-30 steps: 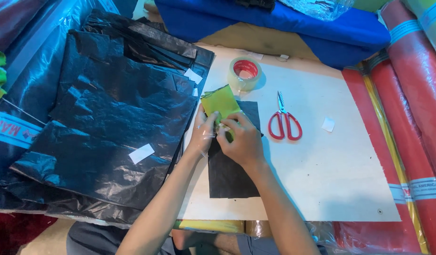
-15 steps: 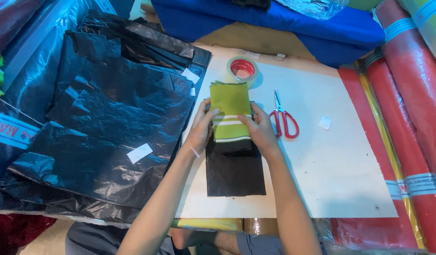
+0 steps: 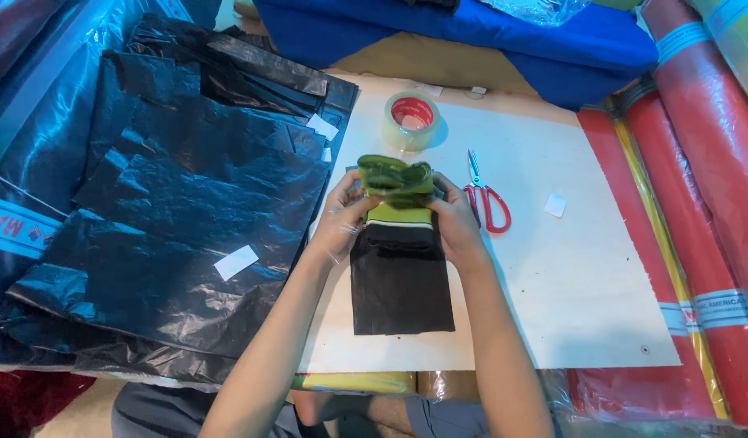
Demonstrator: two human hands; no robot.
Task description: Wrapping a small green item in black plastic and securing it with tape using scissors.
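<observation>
Both hands, left hand [image 3: 344, 221] and right hand [image 3: 453, 221], now grip the green fabric [image 3: 396, 182] bunched up (it was flat a moment ago) at the far end of the black bag [image 3: 401, 280] mid-table [image 3: 576, 284], so stuffing's underway, I'd guess.

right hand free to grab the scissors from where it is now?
Probably not at once: the right hand grips the green fabric together with the left hand. The red-handled scissors lie just beside it, with nothing between.

Both bare forearms reach forward side by side, and the left hand [image 3: 341, 217] and right hand [image 3: 453, 219] face each other with fingers curled inward, thumbs on top, wrists slightly bent.
</observation>
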